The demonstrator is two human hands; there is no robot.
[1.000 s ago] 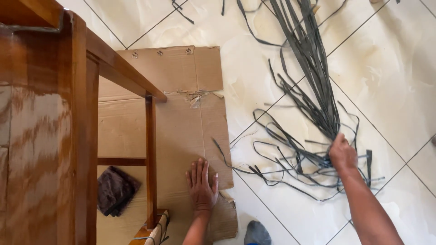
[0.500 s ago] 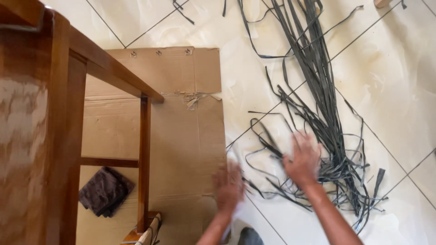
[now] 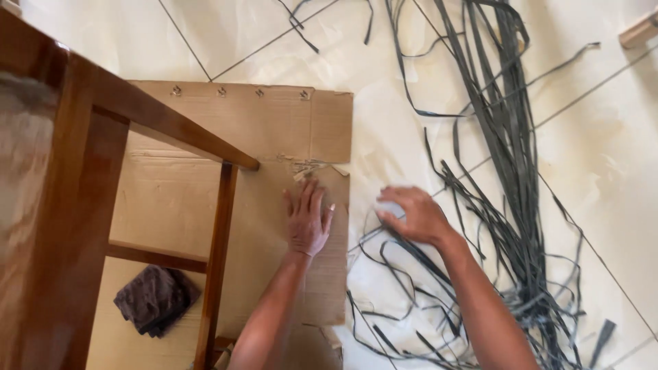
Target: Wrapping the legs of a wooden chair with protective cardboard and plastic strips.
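Left hand (image 3: 308, 220) flat and open, palm down on cardboard sheet (image 3: 274, 137) beside wooden chair leg (image 3: 218, 253) | right hand (image 3: 411, 214) fingers curled over grey weaving strips (image 3: 507, 151) on tiled floor (image 3: 603, 137), grip unclear | dark cloth (image 3: 153, 299) under chair.

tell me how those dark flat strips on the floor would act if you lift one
Probably floppy: the dark strips curl and loop on the tiled floor. Likely light, being thin. Apt to snag, since they lie tangled near the right hand.
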